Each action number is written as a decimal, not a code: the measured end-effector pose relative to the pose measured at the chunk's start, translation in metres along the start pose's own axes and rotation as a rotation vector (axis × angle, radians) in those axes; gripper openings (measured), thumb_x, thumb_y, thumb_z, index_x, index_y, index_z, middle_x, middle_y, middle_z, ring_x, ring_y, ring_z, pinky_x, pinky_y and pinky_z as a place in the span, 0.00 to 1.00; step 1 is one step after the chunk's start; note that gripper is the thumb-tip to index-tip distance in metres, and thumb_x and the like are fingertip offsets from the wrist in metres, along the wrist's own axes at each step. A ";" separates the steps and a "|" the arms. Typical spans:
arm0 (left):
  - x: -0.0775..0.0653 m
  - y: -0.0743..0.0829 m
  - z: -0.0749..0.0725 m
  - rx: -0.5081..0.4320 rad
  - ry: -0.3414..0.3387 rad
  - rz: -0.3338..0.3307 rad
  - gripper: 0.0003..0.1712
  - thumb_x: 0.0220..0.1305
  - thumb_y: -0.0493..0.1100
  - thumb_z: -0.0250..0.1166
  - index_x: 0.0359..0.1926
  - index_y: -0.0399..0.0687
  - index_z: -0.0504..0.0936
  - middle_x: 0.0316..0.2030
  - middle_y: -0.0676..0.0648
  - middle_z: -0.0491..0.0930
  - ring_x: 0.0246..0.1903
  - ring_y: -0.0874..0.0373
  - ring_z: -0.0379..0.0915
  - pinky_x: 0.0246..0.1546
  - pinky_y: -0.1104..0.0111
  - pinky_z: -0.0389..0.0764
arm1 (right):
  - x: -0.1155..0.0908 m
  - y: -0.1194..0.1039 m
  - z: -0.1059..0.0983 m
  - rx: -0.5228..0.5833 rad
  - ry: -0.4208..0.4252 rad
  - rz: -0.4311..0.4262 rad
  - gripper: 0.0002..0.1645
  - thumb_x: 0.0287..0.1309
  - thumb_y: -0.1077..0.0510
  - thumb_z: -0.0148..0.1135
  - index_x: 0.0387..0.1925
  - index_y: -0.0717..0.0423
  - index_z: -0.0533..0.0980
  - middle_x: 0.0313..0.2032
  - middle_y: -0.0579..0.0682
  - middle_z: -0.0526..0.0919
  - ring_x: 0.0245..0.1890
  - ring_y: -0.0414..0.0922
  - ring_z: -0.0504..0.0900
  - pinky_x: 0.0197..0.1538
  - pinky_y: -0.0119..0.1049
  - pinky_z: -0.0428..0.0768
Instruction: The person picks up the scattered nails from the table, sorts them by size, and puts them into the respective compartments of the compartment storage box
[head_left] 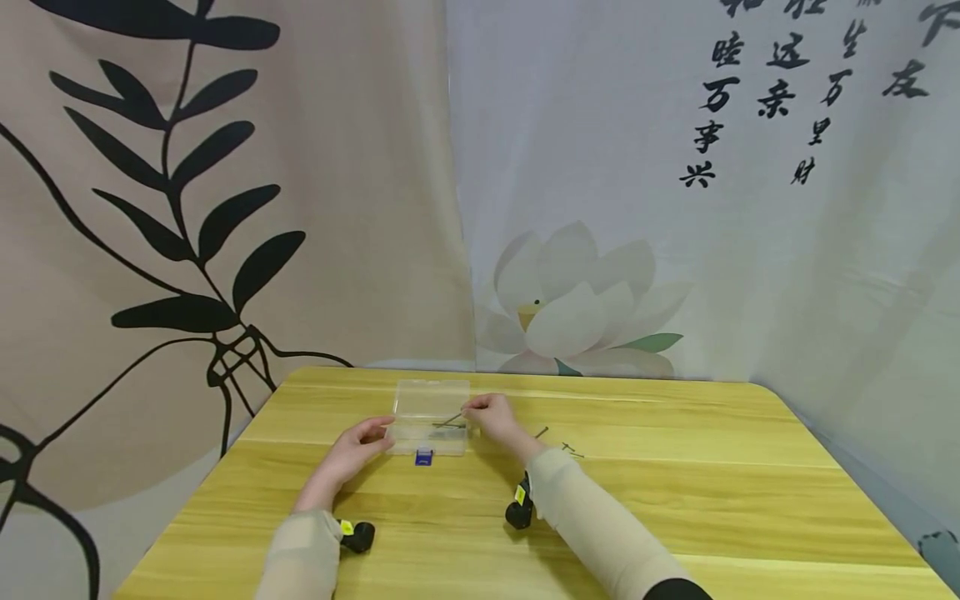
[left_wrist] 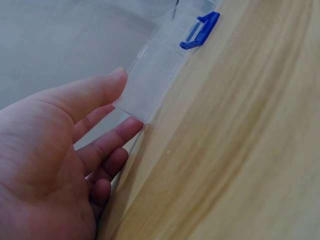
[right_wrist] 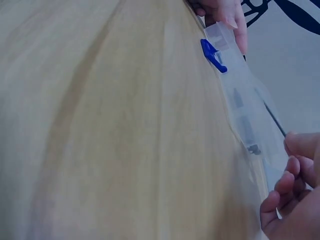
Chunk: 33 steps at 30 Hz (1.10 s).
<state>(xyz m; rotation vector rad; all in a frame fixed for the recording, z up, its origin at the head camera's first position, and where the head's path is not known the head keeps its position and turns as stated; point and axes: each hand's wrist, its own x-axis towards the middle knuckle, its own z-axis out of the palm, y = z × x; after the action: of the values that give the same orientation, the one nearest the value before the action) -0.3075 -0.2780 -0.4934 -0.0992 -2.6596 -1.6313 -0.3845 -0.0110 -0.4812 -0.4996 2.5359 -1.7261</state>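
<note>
A clear plastic box (head_left: 408,444) with its lid (head_left: 431,397) raised at the back lies on the table. A blue latch (left_wrist: 202,31) hangs at its front. My left hand (head_left: 358,446) holds the box's left end, the thumb at its upper edge and fingers at the end wall. Over the box's right side, my right hand (head_left: 491,417) pinches one end of a long thin dark nail (right_wrist: 274,117) between thumb and fingertips. The nail slants down leftward over the box. Another thin nail (head_left: 450,426) shows at the box's right side.
Several loose nails (head_left: 570,449) lie on the wooden table (head_left: 675,475) to the right of the box, one of them (head_left: 542,432) close beside the right wrist. Behind the table's far edge hangs a printed cloth (head_left: 360,208). Each wrist wears a black camera (head_left: 360,537).
</note>
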 end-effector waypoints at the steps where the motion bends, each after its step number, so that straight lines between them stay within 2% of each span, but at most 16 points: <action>1: 0.000 0.000 0.000 0.000 -0.001 0.001 0.27 0.68 0.43 0.63 0.65 0.41 0.72 0.59 0.34 0.71 0.59 0.41 0.65 0.59 0.47 0.65 | 0.000 0.000 0.001 -0.007 0.002 0.003 0.07 0.59 0.65 0.63 0.36 0.67 0.83 0.35 0.55 0.85 0.27 0.38 0.77 0.32 0.29 0.76; 11: -0.001 0.001 0.002 0.002 -0.010 -0.002 0.27 0.68 0.44 0.63 0.65 0.41 0.71 0.59 0.34 0.70 0.58 0.40 0.65 0.58 0.47 0.65 | -0.001 0.002 0.005 -0.023 -0.029 0.026 0.06 0.59 0.64 0.65 0.36 0.63 0.84 0.35 0.52 0.85 0.27 0.39 0.75 0.29 0.30 0.74; 15: -0.002 0.002 0.002 0.004 -0.004 -0.002 0.27 0.68 0.44 0.63 0.65 0.41 0.71 0.59 0.34 0.71 0.58 0.40 0.66 0.58 0.47 0.65 | -0.002 0.000 0.002 -0.032 -0.059 0.016 0.07 0.60 0.63 0.64 0.38 0.62 0.85 0.38 0.52 0.85 0.29 0.40 0.78 0.30 0.31 0.75; 18: -0.001 0.002 0.000 -0.011 -0.002 -0.005 0.28 0.67 0.44 0.63 0.65 0.41 0.71 0.59 0.35 0.71 0.58 0.41 0.65 0.58 0.47 0.65 | -0.003 -0.003 -0.005 -0.026 -0.086 -0.009 0.09 0.62 0.63 0.62 0.41 0.65 0.84 0.41 0.54 0.85 0.36 0.44 0.81 0.37 0.35 0.79; 22: 0.000 0.001 0.000 -0.009 -0.008 -0.001 0.28 0.67 0.44 0.63 0.66 0.41 0.71 0.59 0.34 0.71 0.58 0.41 0.66 0.58 0.47 0.65 | -0.006 -0.008 -0.025 -0.037 -0.093 -0.040 0.12 0.63 0.62 0.61 0.42 0.67 0.83 0.44 0.56 0.85 0.47 0.50 0.81 0.47 0.42 0.79; 26: 0.001 0.000 0.001 -0.004 -0.004 0.003 0.28 0.67 0.43 0.63 0.66 0.40 0.71 0.58 0.35 0.71 0.57 0.41 0.66 0.57 0.48 0.66 | -0.011 -0.009 -0.052 -0.088 -0.075 -0.045 0.14 0.64 0.58 0.62 0.43 0.65 0.83 0.45 0.53 0.85 0.48 0.50 0.80 0.49 0.45 0.78; 33: 0.002 -0.001 0.002 -0.002 -0.011 0.008 0.28 0.67 0.44 0.63 0.66 0.40 0.70 0.58 0.34 0.71 0.57 0.41 0.66 0.57 0.48 0.66 | -0.033 0.007 -0.095 -0.049 -0.061 0.056 0.15 0.64 0.56 0.63 0.45 0.63 0.83 0.46 0.51 0.84 0.48 0.49 0.79 0.51 0.49 0.76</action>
<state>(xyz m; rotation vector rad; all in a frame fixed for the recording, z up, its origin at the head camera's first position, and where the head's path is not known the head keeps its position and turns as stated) -0.3092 -0.2765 -0.4950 -0.1183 -2.6620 -1.6362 -0.3742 0.0865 -0.4557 -0.4715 2.5294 -1.6088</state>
